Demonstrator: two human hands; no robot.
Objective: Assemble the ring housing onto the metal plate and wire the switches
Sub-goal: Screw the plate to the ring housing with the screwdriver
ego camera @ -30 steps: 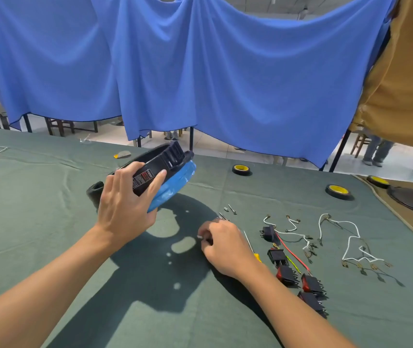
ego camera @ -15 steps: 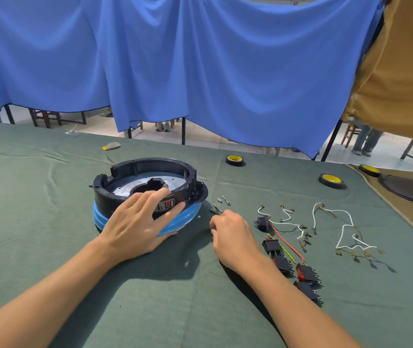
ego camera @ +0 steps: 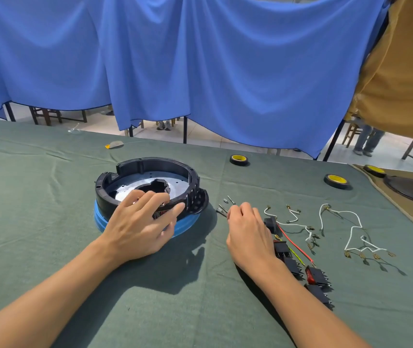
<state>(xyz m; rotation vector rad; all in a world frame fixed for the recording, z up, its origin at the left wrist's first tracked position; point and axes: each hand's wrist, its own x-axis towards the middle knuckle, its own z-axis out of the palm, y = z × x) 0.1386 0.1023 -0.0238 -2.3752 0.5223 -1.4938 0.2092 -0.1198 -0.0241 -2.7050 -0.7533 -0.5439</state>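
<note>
The black housing sits flat on the green cloth, left of centre, with the metal plate showing inside its ring and a blue base under it. The left hand rests on its near wall. Its fingers are spread and only gently bent, lying across the rim, and the thumb presses the outer wall at the label.

The right hand lies on the cloth just right of the housing. Its fingers are curled in, with their tips drawn together beside the loose screws. Whether they pinch a screw cannot be told from this angle. The switches lie along its wrist, and the wires are further right.
</note>
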